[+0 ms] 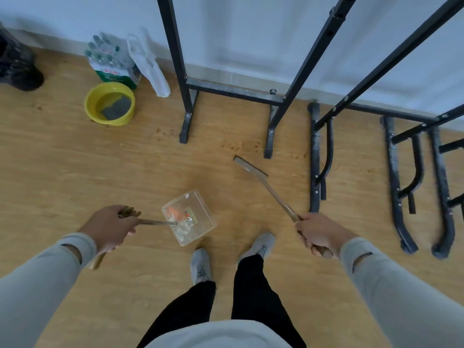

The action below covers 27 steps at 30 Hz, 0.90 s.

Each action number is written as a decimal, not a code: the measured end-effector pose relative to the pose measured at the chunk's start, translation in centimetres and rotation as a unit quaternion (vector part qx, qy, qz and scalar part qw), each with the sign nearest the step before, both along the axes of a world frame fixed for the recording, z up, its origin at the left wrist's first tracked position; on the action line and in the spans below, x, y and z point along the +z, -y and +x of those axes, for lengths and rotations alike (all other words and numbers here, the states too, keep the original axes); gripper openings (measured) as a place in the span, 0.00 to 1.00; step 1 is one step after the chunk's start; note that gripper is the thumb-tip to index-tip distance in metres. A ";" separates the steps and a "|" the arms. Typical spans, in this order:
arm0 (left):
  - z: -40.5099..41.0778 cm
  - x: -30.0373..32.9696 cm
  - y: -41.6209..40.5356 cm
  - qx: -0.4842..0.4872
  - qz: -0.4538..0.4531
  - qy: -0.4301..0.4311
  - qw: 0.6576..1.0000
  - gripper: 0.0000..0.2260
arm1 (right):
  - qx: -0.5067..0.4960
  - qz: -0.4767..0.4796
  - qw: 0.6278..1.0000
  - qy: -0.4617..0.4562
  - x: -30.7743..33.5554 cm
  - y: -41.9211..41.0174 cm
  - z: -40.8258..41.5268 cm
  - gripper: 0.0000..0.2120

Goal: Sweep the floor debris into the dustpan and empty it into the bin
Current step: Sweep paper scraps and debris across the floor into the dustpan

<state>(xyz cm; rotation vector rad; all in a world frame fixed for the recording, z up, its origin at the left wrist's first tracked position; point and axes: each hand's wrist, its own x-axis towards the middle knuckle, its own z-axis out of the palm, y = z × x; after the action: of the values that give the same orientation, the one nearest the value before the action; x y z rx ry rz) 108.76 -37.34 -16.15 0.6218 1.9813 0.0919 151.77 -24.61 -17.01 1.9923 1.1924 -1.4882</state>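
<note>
I observed my left hand (110, 228) with fingers curled tight round the dustpan (188, 217) handle; the clear pan sat just ahead of my left shoe (200, 266), holding orange and pale debris (178, 217). My right hand (320, 234) gripped the broom (251, 166) handle, head lying on the wooden floor (62, 159) farther out. Beyond stood a yellow basin (109, 103) and a bottle pack (110, 62); its red label writing was unreadable

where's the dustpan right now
In the head view the clear dustpan sits lower centre, held by its handle in the left hand, just ahead of the left shoe, debris already inside.
</note>
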 end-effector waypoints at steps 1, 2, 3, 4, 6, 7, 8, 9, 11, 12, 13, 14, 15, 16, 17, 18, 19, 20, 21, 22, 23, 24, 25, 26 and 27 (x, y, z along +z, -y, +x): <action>0.0 -0.1 0.3 0.006 0.000 -0.001 1.000 0.07 | 0.047 0.010 0.999 0.014 -1.9 -1.3 -1.0 0.13; 0.0 -0.3 0.6 0.010 -0.001 -0.003 1.000 0.07 | 0.095 0.018 0.995 0.028 -3.6 -2.3 -2.4 0.14; 0.0 -0.5 0.8 0.011 -0.002 -0.006 1.000 0.07 | 0.143 0.024 0.989 0.042 -5.2 -2.9 -3.9 0.15; -0.1 -0.6 1.1 0.011 -0.005 -0.009 1.000 0.07 | 0.189 0.024 0.980 0.056 -6.4 -2.9 -5.4 0.15; -0.5 -0.9 1.3 0.010 -0.005 -0.018 1.000 0.06 | 0.261 0.006 0.962 0.078 -8.1 -1.9 -7.5 0.17; -0.7 -1.0 1.3 0.006 -0.005 -0.023 1.000 0.06 | 0.284 -0.001 0.955 0.082 -8.6 -0.9 -7.7 0.20; -0.9 -1.1 1.4 0.001 -0.005 -0.025 1.000 0.06 | 0.302 -0.010 0.949 0.086 -8.6 0.5 -7.5 0.23; -1.2 -1.2 1.4 -0.001 -0.006 -0.025 1.000 0.06 | 0.317 -0.015 0.944 0.090 -8.3 2.1 -6.7 0.26; -1.5 -1.3 1.4 -0.006 -0.010 -0.021 1.000 0.08 | 0.336 -0.027 0.936 0.104 -6.8 5.2 -4.2 0.34; -1.7 -1.4 1.4 -0.010 -0.011 -0.019 1.000 0.08 | 0.338 -0.036 0.933 0.116 -5.7 6.4 -2.8 0.38; -1.8 -1.5 1.3 -0.016 -0.010 -0.019 1.000 0.09 | 0.342 -0.043 0.930 0.129 -4.7 7.4 -1.3 0.40; -1.8 -1.6 1.2 -0.019 -0.009 -0.019 1.000 0.09 | 0.347 -0.046 0.926 0.142 -3.8 8.0 -0.1 0.41; -1.8 -1.8 1.1 -0.021 -0.007 -0.017 1.000 0.09 | 0.355 -0.047 0.921 0.154 -3.1 8.3 1.1 0.40; -1.8 -2.0 1.0 -0.022 -0.004 -0.014 1.000 0.09 | 0.352 -0.046 0.921 0.159 -2.4 8.3 2.0 0.37; -1.7 -2.2 0.8 -0.026 -0.001 -0.012 1.000 0.09 | 0.340 -0.039 0.927 0.155 -1.7 8.0 2.8 0.34; -1.6 -2.3 0.6 -0.033 0.003 -0.010 0.999 0.09 | 0.318 -0.035 0.937 0.138 -0.8 7.7 3.5 0.29; -1.4 -2.5 0.4 -0.040 0.007 -0.008 0.999 0.10 | 0.290 -0.027 0.950 0.111 0.2 7.3 4.2 0.24; -1.2 -2.6 0.1 -0.046 0.008 -0.007 0.999 0.10 | 0.252 -0.021 0.964 0.085 1.2 7.0 4.8 0.19; -0.9 -2.7 -0.2 -0.052 0.009 -0.007 0.999 0.10 | 0.197 -0.021 0.978 0.065 2.1 6.8 5.3 0.15; -0.6 -2.8 -0.5 -0.058 0.009 -0.010 0.998 0.10 | 0.127 -0.027 0.990 0.049 2.8 6.7 5.6 0.14; -0.2 -3.0 -0.8 -0.067 0.009 -0.015 0.998 0.10 | 0.065 -0.035 0.996 0.042 3.4 6.7 5.7 0.13; 0.2 -3.3 -1.2 -0.076 0.011 -0.021 0.997 0.10 | 0.025 -0.036 0.998 0.036 3.5 6.8 5.6 0.13; 0.6 -3.6 -1.5 -0.086 0.014 -0.026 0.996 0.11 | 0.001 -0.031 0.999 0.034 3.3 6.8 5.4 0.13; 1.1 -4.1 -1.7 -0.096 0.015 -0.030 0.995 0.11 | -0.012 -0.022 0.999 0.040 2.8 6.8 4.9 0.13; 1.6 -4.6 -1.9 -0.103 0.015 -0.035 0.994 0.10 | -0.021 -0.012 0.999 0.049 2.0 6.8 4.1 0.13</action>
<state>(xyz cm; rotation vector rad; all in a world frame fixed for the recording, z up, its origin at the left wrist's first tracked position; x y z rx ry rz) 110.38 -35.47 -20.74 0.8560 1.9737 -0.0270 155.86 -31.41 -15.00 2.0600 1.0941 -1.4016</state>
